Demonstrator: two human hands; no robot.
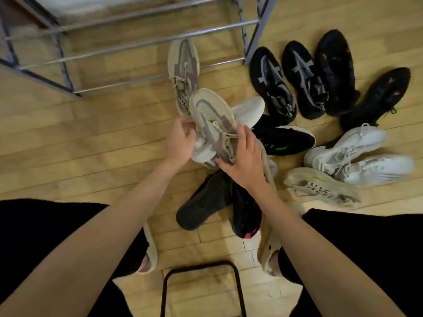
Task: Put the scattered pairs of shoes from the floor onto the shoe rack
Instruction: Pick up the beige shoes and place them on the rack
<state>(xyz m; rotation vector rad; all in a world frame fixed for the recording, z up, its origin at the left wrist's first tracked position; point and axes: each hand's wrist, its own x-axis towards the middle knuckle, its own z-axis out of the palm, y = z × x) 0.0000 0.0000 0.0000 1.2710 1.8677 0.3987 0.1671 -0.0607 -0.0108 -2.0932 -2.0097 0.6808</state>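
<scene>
A beige mesh sneaker (211,115) is lifted above the pile of shoes on the wooden floor. My left hand (179,140) grips its heel side and my right hand (243,159) holds its other side near the laces. Its matching beige sneaker (183,69) lies on the floor just beyond, its toe under the lowest front bar of the metal shoe rack (146,44). No shoes show on the rack's bars. Under my hands lie a white shoe (248,110), a black shoe with green marks (286,139) and two dark shoes (206,202).
To the right lie two black sneakers with grey stripes (272,83), two plain black shoes (336,72), a white pair (357,154) and a beige shoe on its side (320,186). A black metal stool frame (201,284) stands between my knees. My feet wear pale sandals (150,255).
</scene>
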